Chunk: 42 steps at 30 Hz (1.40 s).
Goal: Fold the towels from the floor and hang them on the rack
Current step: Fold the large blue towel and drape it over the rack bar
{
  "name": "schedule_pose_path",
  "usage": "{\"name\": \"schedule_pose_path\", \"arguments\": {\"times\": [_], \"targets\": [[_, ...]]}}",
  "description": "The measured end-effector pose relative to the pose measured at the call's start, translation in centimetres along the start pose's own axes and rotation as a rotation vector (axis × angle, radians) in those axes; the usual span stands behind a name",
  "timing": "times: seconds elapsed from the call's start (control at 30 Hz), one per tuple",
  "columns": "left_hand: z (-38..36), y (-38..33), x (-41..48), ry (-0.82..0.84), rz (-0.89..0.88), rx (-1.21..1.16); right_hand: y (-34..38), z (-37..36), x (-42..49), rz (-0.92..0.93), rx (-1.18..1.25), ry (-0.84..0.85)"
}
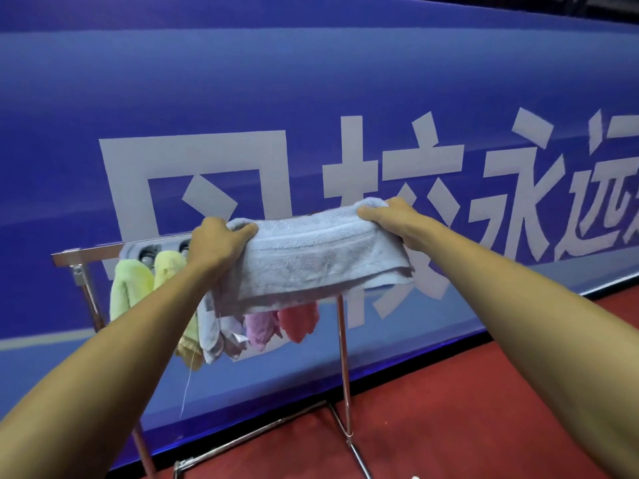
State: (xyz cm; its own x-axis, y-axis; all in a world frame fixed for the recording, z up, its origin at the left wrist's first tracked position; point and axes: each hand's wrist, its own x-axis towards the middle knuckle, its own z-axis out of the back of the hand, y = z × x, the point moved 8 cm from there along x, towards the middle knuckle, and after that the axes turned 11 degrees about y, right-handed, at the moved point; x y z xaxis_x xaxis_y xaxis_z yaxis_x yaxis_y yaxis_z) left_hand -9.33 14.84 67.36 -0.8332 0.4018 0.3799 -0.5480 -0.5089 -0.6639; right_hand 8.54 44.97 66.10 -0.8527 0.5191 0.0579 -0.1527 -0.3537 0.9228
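Folded pale blue-grey terry towel [321, 257] held level at the top bar of a chrome metal rack [342, 357], left grip [218, 243] curled round one end, right grip [394, 219] clutching the other, small yellow-green cloths [129, 292] and pink cloth [299, 319] hanging below, red floor [449, 426] beneath.

We count two hands, the left hand [218, 243] and the right hand [394, 219], one grey towel [311, 261] and one rack [342, 357]. At nine o'clock from the towel hang two yellow cloths [131, 292]. At six o'clock hang one pink cloth [298, 319], one lilac cloth [259, 328] and at least one pale cloth [211, 337]; overlaps blur that count. One banner [311, 81] is at twelve.
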Motion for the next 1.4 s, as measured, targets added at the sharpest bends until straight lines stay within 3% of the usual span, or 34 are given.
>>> {"name": "schedule_pose_path", "arguments": {"times": [0.53,0.67,0.77,1.1,1.4], "targets": [[-4.0,-4.6,5.2,-0.103,-0.102,0.443,-0.4,2.6,6.1,-0.009,-0.436,-0.211],[-7.4,-4.7,5.9,0.046,-0.168,0.683,-0.7,2.3,6.8,-0.002,-0.637,-0.259],[-10.0,-4.2,5.4,0.139,-0.206,0.795,-2.1,0.9,7.3,0.035,-0.724,-0.167],[-7.7,-4.0,8.0,-0.036,-0.159,0.512,-2.5,2.3,9.8,0.041,-0.727,-0.271],[-8.2,-2.9,9.8,-0.084,-0.07,0.621,-3.3,-2.4,13.9,0.061,-0.829,-0.314]]}}
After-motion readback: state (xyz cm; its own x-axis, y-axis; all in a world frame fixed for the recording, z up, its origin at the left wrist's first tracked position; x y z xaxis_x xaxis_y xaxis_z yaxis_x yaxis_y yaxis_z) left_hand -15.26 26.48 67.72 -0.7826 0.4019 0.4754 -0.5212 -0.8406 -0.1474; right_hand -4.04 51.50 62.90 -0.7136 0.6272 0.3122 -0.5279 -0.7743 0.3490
